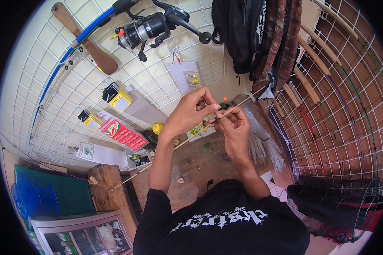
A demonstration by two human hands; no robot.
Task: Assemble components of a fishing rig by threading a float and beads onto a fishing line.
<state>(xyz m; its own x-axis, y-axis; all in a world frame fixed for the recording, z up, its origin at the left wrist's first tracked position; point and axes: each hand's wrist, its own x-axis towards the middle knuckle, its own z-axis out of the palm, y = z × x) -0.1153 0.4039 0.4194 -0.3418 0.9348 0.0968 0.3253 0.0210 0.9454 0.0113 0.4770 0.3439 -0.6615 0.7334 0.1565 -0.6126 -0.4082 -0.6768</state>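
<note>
A thin pale rod (241, 102) runs slantwise across the view, from the upper right down to the lower left, passing through my right hand. My right hand (235, 131) is closed round it, thumb and fingers pressed against it. My left hand (190, 114) is in a pinch right beside the right fingertips; what lies between its thumb and finger is too small to make out. A small orange ball (224, 99) shows just beyond the fingertips, next to a dark green object partly hidden by the hands. Both hands are above the wooden bench.
The wooden bench (202, 163) bears a tray of small yellow-green pieces (194, 132), clear plastic sleeves (259, 138), a yellow-capped bottle (157, 128) and a spool (181, 180). A fishing reel (147, 32) hangs on the wire grid ahead; rods with wooden handles (308, 85) hang at right.
</note>
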